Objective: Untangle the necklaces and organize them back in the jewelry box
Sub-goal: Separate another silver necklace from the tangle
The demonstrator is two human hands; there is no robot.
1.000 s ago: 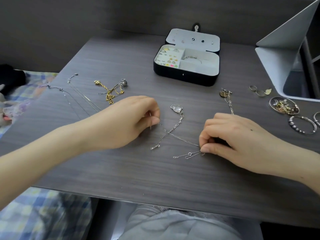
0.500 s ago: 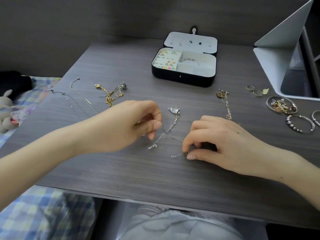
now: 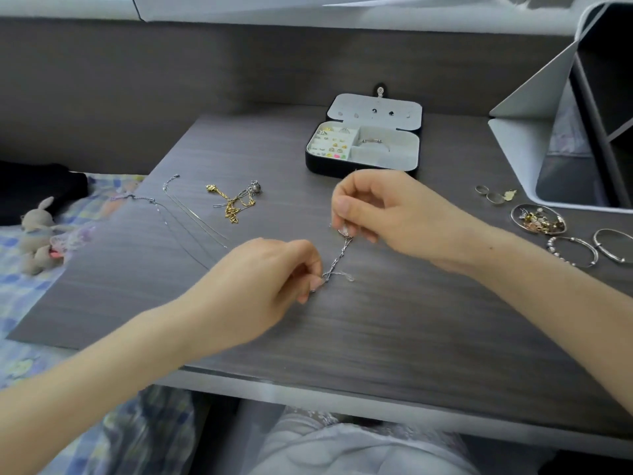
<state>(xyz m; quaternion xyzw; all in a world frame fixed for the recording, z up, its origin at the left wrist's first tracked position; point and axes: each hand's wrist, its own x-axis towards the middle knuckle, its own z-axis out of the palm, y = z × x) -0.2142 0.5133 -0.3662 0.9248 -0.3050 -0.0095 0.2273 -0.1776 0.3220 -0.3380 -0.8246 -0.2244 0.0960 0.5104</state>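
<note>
Around the working area, a gold chain tangle [image 3: 234, 204] and thin silver necklaces [image 3: 191, 217] are spread on the left part of the grey table [image 3: 394, 323], while a dish of small jewelry [image 3: 538, 219], bangles [image 3: 572, 251] and loose rings [image 3: 490, 194] are laid at the right. An open jewelry box [image 3: 363, 147] is set at the far side, partly overlapped by the right hand [image 3: 387, 210]. A silver chain necklace [image 3: 337, 260] is stretched between both hands above the table centre. Its upper end is pinched by the right hand's thumb and fingers, raised; its lower end is pinched by the left hand [image 3: 263, 279], held low near the tabletop.
</note>
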